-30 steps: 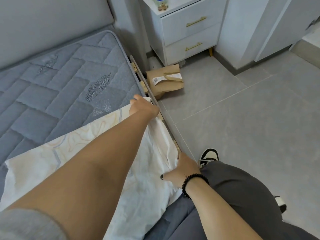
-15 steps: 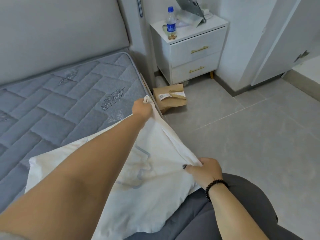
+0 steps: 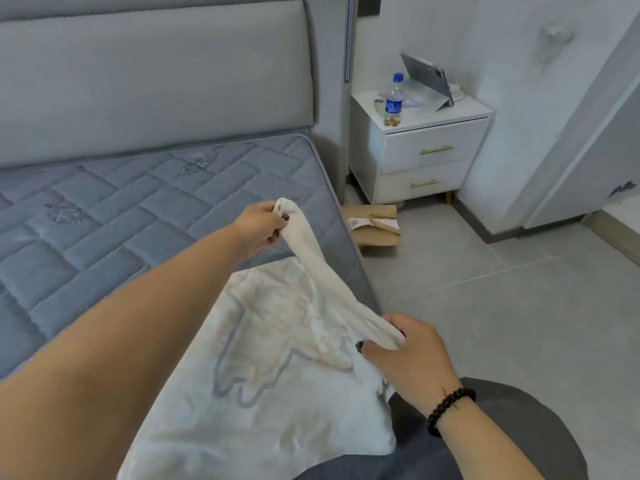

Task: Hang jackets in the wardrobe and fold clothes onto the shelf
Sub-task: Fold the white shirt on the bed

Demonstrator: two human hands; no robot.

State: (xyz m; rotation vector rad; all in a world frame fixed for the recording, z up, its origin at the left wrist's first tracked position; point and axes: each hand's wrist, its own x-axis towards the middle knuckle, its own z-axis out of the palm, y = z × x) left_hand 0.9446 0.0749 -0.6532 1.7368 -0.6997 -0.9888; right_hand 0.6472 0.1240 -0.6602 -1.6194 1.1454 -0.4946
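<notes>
White cloth with a pale orange and grey-blue print — a garment (image 3: 277, 375) — lies spread on the near corner of the grey quilted mattress (image 3: 138, 216), its lower edge reaching toward the person's dark trousers (image 3: 519, 438) at the bottom of the view. One side of the garment is lifted off the mattress into a taut folded strip that runs between both hands. The left hand (image 3: 261, 225) is stretched out over the mattress, above the far end of the cloth, and pinches the upper end of the strip between thumb and curled fingers. The right hand (image 3: 408, 355) is at the mattress's near edge, on the floor side, and its fingers are curled round the lower end of the strip; a black bead bracelet (image 3: 448, 408) circles that wrist. Behind the mattress stands a padded grey headboard (image 3: 156, 81). Beyond the mattress's far right corner is a white nightstand (image 3: 422, 157) with two drawers and gold handles — on its top stand a clear bottle (image 3: 394, 100) with a blue cap and label and a propped tablet (image 3: 427, 77). Between the nightstand and the mattress's side, a brown cardboard parcel (image 3: 375, 225) with a white label lies on the grey tiled floor (image 3: 502, 306).
</notes>
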